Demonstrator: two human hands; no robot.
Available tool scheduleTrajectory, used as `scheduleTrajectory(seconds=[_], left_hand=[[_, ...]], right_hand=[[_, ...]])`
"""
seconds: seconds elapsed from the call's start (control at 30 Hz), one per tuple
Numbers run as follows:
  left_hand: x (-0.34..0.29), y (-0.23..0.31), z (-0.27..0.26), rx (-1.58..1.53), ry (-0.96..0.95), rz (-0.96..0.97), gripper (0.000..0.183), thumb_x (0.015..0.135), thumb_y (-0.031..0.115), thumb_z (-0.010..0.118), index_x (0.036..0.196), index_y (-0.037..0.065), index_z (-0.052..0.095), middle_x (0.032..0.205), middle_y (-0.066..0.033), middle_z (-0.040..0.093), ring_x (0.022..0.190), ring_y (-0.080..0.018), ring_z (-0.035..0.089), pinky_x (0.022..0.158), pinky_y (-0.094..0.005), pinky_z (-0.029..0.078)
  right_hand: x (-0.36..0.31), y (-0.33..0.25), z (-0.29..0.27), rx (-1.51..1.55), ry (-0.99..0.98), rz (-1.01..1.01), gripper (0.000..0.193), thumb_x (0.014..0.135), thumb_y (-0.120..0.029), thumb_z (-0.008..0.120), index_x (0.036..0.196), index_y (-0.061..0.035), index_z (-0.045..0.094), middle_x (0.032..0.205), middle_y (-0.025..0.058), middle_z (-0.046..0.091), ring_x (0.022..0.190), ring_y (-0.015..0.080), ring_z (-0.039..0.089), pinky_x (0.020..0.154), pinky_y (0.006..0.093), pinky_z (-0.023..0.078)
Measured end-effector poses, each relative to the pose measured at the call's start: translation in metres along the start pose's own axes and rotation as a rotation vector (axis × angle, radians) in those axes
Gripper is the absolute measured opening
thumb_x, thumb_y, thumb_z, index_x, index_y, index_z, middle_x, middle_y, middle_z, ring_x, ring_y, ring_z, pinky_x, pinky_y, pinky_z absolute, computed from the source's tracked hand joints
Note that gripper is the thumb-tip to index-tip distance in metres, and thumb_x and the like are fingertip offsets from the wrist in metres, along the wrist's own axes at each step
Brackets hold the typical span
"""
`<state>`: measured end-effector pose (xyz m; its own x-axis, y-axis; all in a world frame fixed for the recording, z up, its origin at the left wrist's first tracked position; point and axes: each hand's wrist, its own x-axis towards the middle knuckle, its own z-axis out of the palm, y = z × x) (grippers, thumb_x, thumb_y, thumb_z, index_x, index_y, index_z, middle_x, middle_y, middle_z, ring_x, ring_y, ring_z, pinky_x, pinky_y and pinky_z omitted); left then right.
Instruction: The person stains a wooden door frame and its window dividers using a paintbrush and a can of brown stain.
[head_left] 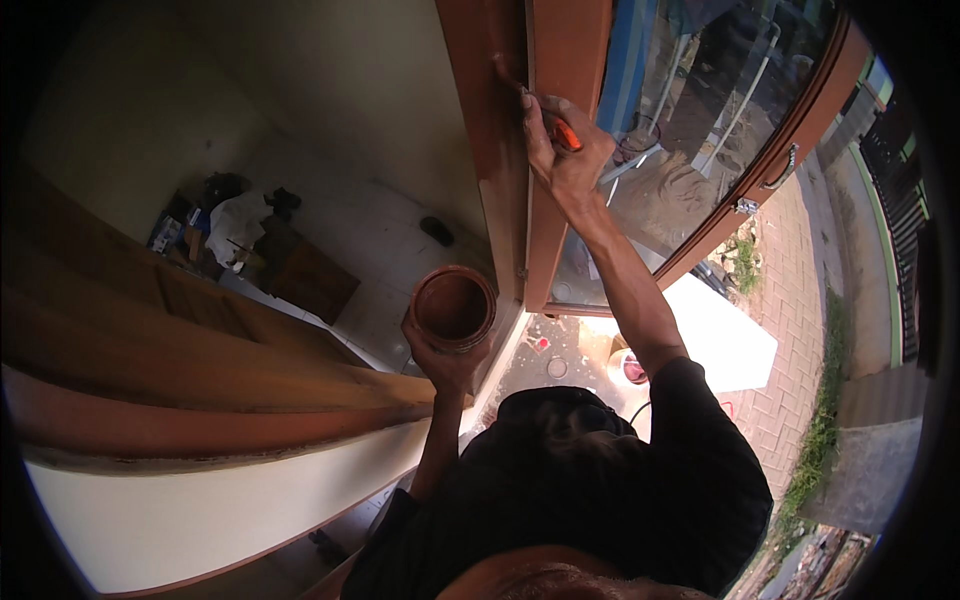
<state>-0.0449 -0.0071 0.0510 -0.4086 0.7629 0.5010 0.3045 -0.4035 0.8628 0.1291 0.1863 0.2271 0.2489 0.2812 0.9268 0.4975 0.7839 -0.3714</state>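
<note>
The person's right hand (562, 150) is raised toward one o'clock of the view, fingers curled tight around a paintbrush (540, 105) with an orange handle. The brush's dark stem runs up and to the left from the fist, and its tip lies against the reddish-brown wooden window frame (500, 180), on the upright post that stands at twelve o'clock. The forearm stretches down from the hand toward five o'clock and ends in a black sleeve (700, 440).

The left hand (445, 355) sits near the centre of the view, at about seven o'clock from the right hand, and grips a round paint can (453, 305) from below. The can's mouth faces the camera; its inside is coated in brown, much the colour of the frame. The can is held just beside the lower part of the post, on its left, though whether it touches the wood cannot be told.

To the right of the post, a glass pane (690, 130) in the same brown framing swings outward toward two o'clock, with a metal handle (783, 170) on its far edge. A wide brown wooden ledge (200, 370) sweeps across nine o'clock, above a pale wall. Beyond it, at ten o'clock, a tiled floor (370, 230) holds a small wooden cabinet (305, 275) and a heap of clutter. At three o'clock lie brick paving (800, 290) and a strip of grass
</note>
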Motion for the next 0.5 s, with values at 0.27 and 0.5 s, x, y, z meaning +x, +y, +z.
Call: scheduleTrajectory(seconds=[0.27, 0.5], left_hand=[[0.002, 0.001, 0.000, 0.008, 0.018, 0.000, 0.116, 0.050, 0.009, 0.093, 0.150, 0.008, 0.034, 0.143, -0.0130, 0.046, 0.133, -0.0281, 0.048, 0.113, -0.0426, 0.042], [0.006, 0.009, 0.005, -0.032, 0.040, -0.042, 0.115, 0.050, 0.010, 0.094, 0.149, 0.007, 0.035, 0.142, -0.0134, 0.048, 0.131, -0.0284, 0.050, 0.112, -0.0426, 0.043]], right_hand=[[0.084, -0.020, 0.010, 0.007, 0.046, -0.063, 0.008, 0.088, -0.008, 0.076, 0.093, -0.0023, 0.075, 0.066, 0.0070, 0.069, 0.059, 0.0131, 0.068, 0.055, 0.0250, 0.052], [0.142, -0.022, 0.021, 0.236, 0.296, -0.451, 0.007, 0.088, -0.009, 0.075, 0.092, -0.0024, 0.075, 0.067, 0.0081, 0.069, 0.055, 0.0152, 0.066, 0.054, 0.0256, 0.051]])
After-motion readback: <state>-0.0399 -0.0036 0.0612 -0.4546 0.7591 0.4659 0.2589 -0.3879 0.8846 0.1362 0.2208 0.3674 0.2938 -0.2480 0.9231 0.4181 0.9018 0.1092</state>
